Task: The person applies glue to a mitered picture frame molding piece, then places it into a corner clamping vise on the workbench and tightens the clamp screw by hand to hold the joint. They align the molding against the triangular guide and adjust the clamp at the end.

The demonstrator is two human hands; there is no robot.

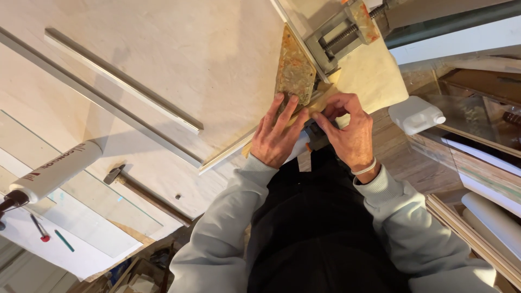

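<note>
- A rusty brown triangle corner piece (pixel 294 70) lies flat at the tabletop edge.
- A thin pale strip (pixel 239 147) runs slanted under it, along the edge.

Warm, even light and a sharp view from my headcam.
My left hand (pixel 275 134) and the metal strips (pixel 122 81) cast soft shadows on the workbench (pixel 206 49); lower corners go dim.

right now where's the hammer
In the head view the hammer lies on the workbench at lower left, beside the glass pane, below the long metal strips and left of the person's left hand.
</note>
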